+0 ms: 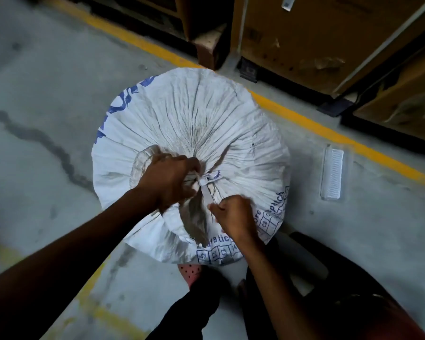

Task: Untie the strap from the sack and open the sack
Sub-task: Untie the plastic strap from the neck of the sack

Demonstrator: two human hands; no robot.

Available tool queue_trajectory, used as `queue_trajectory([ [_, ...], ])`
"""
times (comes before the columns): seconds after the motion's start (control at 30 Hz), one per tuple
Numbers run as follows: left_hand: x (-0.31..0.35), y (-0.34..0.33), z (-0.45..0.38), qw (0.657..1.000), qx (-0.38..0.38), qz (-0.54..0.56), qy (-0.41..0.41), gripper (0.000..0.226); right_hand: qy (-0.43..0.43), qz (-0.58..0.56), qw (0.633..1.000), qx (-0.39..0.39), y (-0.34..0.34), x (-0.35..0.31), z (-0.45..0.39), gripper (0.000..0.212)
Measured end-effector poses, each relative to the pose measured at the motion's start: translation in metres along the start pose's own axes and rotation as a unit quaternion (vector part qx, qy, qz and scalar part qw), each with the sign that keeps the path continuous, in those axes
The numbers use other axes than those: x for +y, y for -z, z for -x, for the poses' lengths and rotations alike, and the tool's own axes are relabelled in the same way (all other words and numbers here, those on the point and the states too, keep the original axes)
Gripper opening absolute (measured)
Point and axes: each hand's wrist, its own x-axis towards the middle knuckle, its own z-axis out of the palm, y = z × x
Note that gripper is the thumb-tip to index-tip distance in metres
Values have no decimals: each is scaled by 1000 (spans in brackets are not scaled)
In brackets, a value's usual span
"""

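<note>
A full white woven sack (206,114) with blue print stands upright on the concrete floor, its top gathered into a bunched neck near the middle. A pale strap (207,190) is tied around that neck, one end running down toward me. My left hand (167,177) is closed around the gathered neck just left of the knot. My right hand (234,214) sits below the knot with its fingers pinched on the strap's loose end. The knot itself is partly hidden by my left hand.
A yellow floor line (329,128) runs diagonally behind the sack. Cardboard boxes (317,33) on a pallet stand at the back right. A clear plastic strip (332,174) lies on the floor to the right. My legs and a pink shoe (189,272) are below the sack.
</note>
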Motion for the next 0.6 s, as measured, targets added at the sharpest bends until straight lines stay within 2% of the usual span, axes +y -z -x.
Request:
queue_trajectory([
  [0.07,-4,-1,-3,999,2,42,-4,55,-5,-80,997,-14,-22,5,3,51],
  [0.13,-11,0,-6,998,1,67,-8,58,-9,-151,989,4,-39,2,5,49],
  [0.2,-20,3,-9,996,-12,79,-26,62,-55,-240,969,32,-51,-2,8,45],
  [0.3,-33,10,-14,992,-28,111,-60,62,-97,-367,920,98,-70,-8,17,33],
  [0.4,-42,13,-16,984,-41,157,-71,66,-101,-475,864,132,-79,-16,23,14],
  [0.47,-45,11,-17,981,-50,170,-76,64,-104,-517,838,143,-81,-23,21,17],
  [0.6,-51,8,-22,979,-52,183,-76,64,-95,-549,816,154,-75,-40,7,23],
])
